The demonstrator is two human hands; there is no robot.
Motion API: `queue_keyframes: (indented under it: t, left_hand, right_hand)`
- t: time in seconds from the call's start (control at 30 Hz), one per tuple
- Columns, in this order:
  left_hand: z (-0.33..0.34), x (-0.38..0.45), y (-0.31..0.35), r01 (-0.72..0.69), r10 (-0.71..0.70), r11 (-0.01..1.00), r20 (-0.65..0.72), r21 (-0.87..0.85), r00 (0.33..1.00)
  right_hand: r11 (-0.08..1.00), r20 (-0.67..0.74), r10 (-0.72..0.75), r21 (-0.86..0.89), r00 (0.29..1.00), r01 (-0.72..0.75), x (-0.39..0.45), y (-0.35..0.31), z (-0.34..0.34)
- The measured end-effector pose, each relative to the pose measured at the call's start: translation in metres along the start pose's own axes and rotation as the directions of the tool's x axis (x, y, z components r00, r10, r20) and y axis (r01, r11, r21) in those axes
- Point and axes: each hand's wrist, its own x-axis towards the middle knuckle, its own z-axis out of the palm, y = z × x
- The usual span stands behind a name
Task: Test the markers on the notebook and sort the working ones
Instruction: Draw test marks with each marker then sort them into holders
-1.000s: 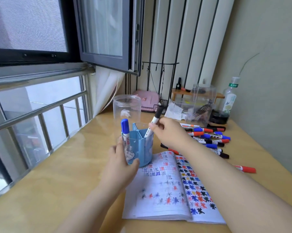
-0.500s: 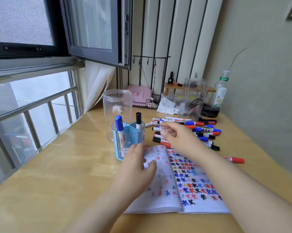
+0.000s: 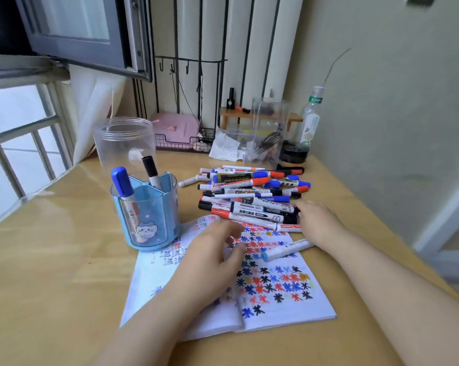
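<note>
Hands hovering by the marker pile

Markers are lying in a heap on the counter, just beyond the open notebook. One light-blue-tipped marker is resting on the scribbled page. The right hand is reaching the pile's near edge, fingers touching it; whether it is gripping one is unclear. The left hand is hovering over the notebook, fingers loosely bent, holding nothing. A blue holder is standing left of the notebook, carrying a blue-capped marker and a black-capped marker in separate compartments.
</note>
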Motion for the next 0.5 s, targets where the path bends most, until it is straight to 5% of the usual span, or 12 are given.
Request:
queue_keyframes:
  t: [0.37, 0.5]
  left_hand:
    - [-0.006, 0.002, 0.0, -0.072, 0.073, 0.997, -0.035, 0.039, 0.997]
    - [-0.01, 0.003, 0.0, -0.069, 0.072, 0.996, -0.067, 0.05, 0.995]
  right_hand:
    - [0.99, -0.124, -0.13, -0.077, 0.984, 0.121, -0.002, -0.006, -0.013]
    - [0.938, -0.34, -0.184, 0.22, 0.922, 0.268, -0.035, -0.017, -0.036]
